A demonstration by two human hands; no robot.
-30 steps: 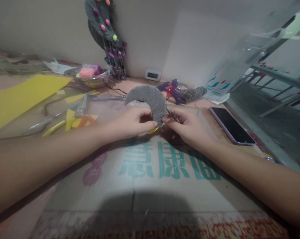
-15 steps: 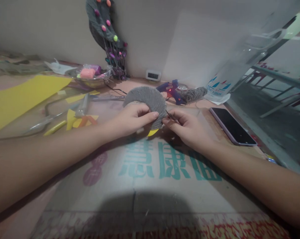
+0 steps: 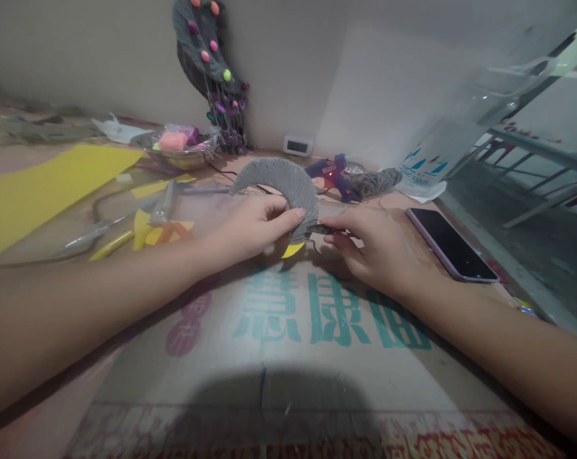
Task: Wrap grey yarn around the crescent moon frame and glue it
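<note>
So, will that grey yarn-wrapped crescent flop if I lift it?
Probably stiff: the crescent holds its arc upright with the left hand pinching just its lower end. Likely light, since the yellow tip looks like thin card. The yarn wrap looks non-slip, but the strand in the right hand may unwind.

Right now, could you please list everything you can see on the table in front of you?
crescent: one, grey yarn wrapping with a bare yellow tip, centre
yarn end: one, grey, at the crescent's lower tip
glue gun: one, blue, behind the crescent
yarn ball: one, grey, right of the glue gun
phone: one, dark, right
sheet: one, yellow, far left
bowl: one, pink lumps inside, back left
cardboard: one, brown with green print, underneath
left hand: grips the crescent
right hand: pinches the yarn end
</note>
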